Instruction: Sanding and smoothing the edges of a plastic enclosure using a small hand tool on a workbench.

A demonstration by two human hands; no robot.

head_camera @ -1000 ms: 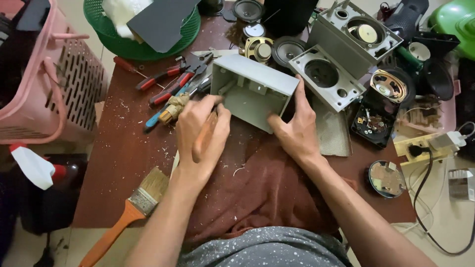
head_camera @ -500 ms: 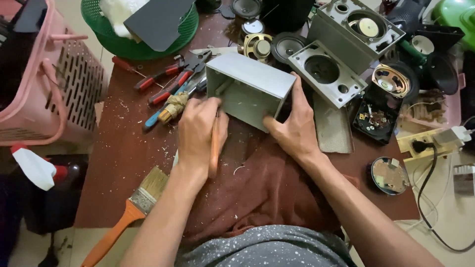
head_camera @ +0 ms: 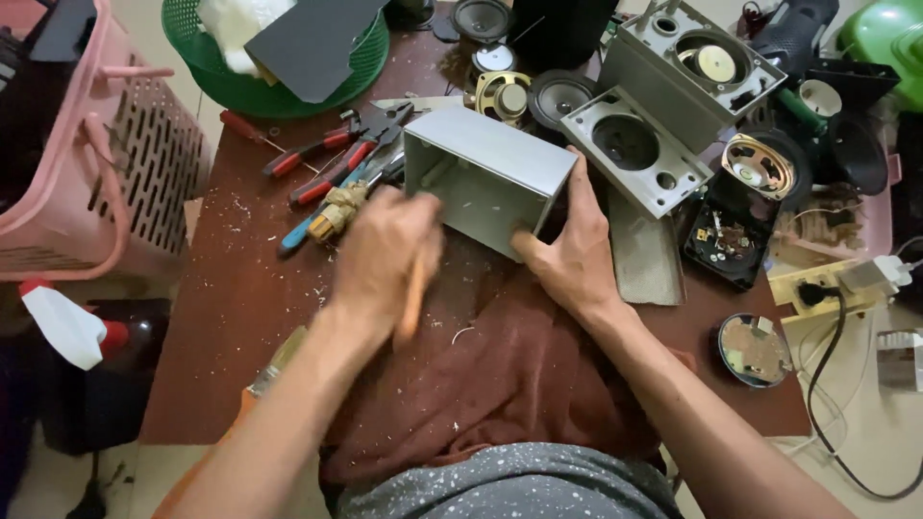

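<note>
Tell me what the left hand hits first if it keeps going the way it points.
Most likely the open grey box: the left hand, gripping a wooden handle, points up and right into its opening. Depth is unclear.

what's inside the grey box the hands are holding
The open grey box shows bare pale inner walls. The left hand, gripping an orange handle, covers the near left opening, so whatever lies there is hidden. The right hand steadies it.

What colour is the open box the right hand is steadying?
Light grey, inside and out; the open box shows clearly in the head view, the right hand gripping its near corner.
</note>
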